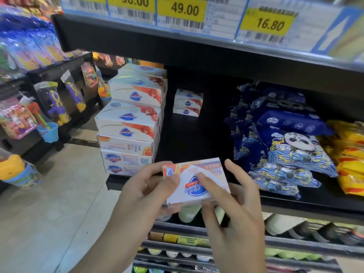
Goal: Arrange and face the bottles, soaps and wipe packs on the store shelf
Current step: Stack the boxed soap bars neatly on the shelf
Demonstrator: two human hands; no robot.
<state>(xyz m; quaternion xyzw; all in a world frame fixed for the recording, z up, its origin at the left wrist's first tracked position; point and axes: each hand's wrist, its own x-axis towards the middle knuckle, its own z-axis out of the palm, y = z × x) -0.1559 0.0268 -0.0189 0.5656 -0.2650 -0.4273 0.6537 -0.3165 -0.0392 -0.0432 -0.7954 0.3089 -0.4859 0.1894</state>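
Note:
Both my hands hold one white soap box [197, 180] with a blue shield logo, logo upside down, just in front of the black shelf [197, 138]. My left hand [149, 186] grips its left end, thumb on top. My right hand [232, 201] grips its right side, thumb across the logo. A tall stack of matching soap boxes [132, 123] stands at the shelf's left end. A small stack of three soap boxes [188, 103] sits deep at the back. Blue panda-print wipe packs [285, 142] are piled on the right.
Yellow packs [348, 154] lie at the far right of the shelf. Price tags [181, 10] line the shelf above. Bottles [189, 213] fill the lower shelves under my hands. Toy racks [51, 99] stand across the aisle at left, over a tiled floor [59, 194].

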